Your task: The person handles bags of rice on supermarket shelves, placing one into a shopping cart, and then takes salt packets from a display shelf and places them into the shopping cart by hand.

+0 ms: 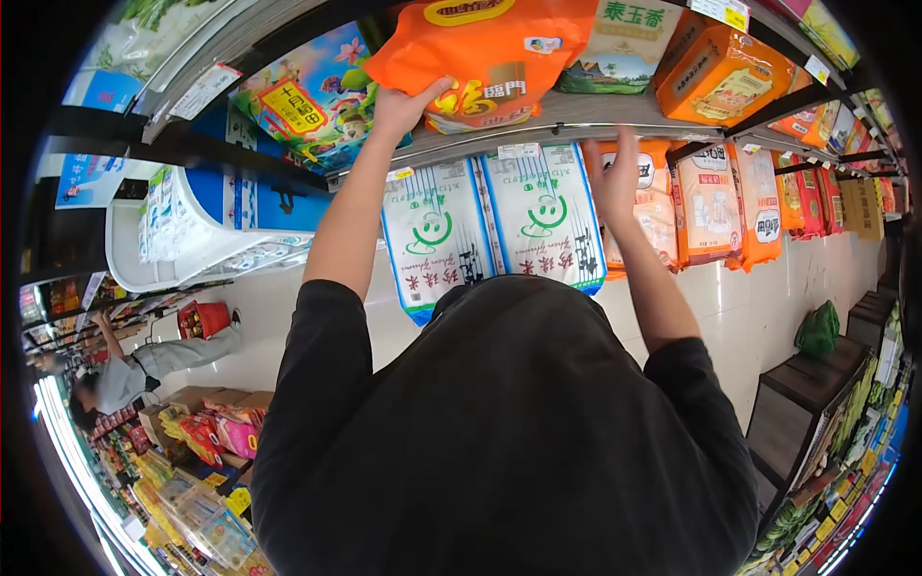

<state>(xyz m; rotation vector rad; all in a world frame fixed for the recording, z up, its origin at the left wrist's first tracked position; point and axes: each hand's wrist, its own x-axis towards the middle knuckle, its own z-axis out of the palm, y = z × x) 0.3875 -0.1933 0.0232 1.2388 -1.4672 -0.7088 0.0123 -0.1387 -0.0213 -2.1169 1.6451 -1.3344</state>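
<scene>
A large orange bag (480, 62) lies on the wooden shelf (423, 149) at the top centre. My left hand (408, 104) is against the bag's lower left side, fingers partly hidden by it. My right hand (613, 173) is raised below and right of the bag, near the shelf's front edge, its fingers apart and holding nothing. Two white and blue rice bags (437, 235) with green smiling faces stand under the shelf, between my forearms. Left of the orange bag is a colourful bag (312, 101); to its right are a green and white bag (619, 48) and an orange package (725, 72).
More orange bags (709, 206) stand below the shelf at right. A white container (144, 230) is at left. Another person (120, 384) stands at the far left near a red basket (204, 320). Dark wooden stands (792, 408) and a green bag (818, 328) are at lower right.
</scene>
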